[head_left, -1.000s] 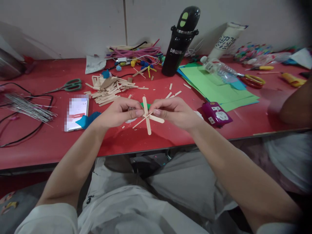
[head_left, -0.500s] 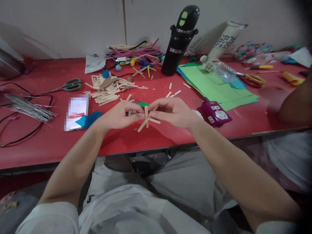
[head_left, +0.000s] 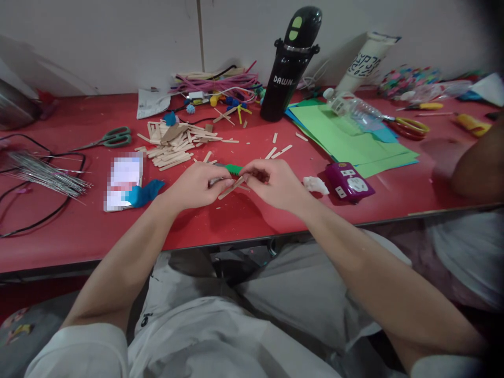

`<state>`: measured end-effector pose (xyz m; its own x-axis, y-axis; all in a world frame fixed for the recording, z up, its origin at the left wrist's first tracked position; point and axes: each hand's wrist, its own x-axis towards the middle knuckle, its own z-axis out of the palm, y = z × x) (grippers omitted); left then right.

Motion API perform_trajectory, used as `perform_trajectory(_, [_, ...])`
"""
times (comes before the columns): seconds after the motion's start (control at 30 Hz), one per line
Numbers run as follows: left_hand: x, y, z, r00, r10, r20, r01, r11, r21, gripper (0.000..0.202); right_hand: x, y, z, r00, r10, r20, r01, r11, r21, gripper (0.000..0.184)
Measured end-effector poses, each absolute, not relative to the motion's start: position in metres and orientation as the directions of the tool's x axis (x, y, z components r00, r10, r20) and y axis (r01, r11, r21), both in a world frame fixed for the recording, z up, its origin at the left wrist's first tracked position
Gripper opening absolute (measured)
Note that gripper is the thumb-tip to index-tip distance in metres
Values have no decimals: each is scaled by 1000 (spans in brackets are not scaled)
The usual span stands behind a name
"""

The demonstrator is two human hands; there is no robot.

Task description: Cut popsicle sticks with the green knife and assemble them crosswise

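Observation:
Over the front of the red table, my left hand [head_left: 202, 185] and my right hand [head_left: 273, 184] meet, pinching a small piece made of crossed wooden craft sticks [head_left: 230, 189] between thumbs and fingers. The piece is turned nearly edge-on, so its crossing is mostly hidden. Just behind the fingertips lies a green object with a toothed edge [head_left: 233, 169], partly covered by my hands. A pile of craft sticks [head_left: 177, 147] spreads out beyond my left hand. Beside my right wrist rests a crumpled white tissue [head_left: 315, 185].
Left on the red table [head_left: 197, 231] are a phone [head_left: 124, 181] with blue material [head_left: 145, 194] on it, scissors [head_left: 116, 137] and thin wires [head_left: 51, 176]. A black bottle [head_left: 289, 68] stands behind. Right are a purple box [head_left: 349, 182], green paper [head_left: 354, 136] and another person's arm [head_left: 478, 163].
The crossed sticks have tilted from facing me to nearly edge-on. My right hand's fingers have curled further over them, and the white tissue now shows more fully.

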<state>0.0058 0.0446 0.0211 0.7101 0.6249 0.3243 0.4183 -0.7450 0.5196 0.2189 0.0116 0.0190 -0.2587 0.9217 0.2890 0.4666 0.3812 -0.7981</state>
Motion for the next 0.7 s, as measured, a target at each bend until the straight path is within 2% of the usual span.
perform_trajectory(0.17, [9, 43, 21, 694, 675, 251, 419, -662, 621, 24, 219, 15, 14, -208, 962, 177, 409, 250, -878, 12])
perform_trajectory(0.27, [9, 44, 24, 676, 721, 149, 443, -561, 699, 25, 220, 13, 15, -216, 955, 204, 396, 276, -876, 14])
perform_trajectory(0.33, [9, 45, 26, 667, 742, 75, 453, -483, 749, 29, 220, 10, 17, -262, 912, 316, 435, 404, -805, 17])
perform_trajectory(0.43, [8, 47, 26, 644, 765, 22, 472, -420, 775, 30, 220, 5, 19, -349, 794, 497, 529, 605, -595, 20])
perform_trajectory(0.53, [8, 47, 25, 574, 817, 49, 550, -430, 716, 30, 219, 3, 17, -373, 726, 578, 579, 668, -466, 23])
perform_trajectory(0.7, [9, 45, 20, 507, 827, 245, 648, -552, 525, 28, 217, 5, 12, -329, 710, 623, 638, 654, -407, 21])
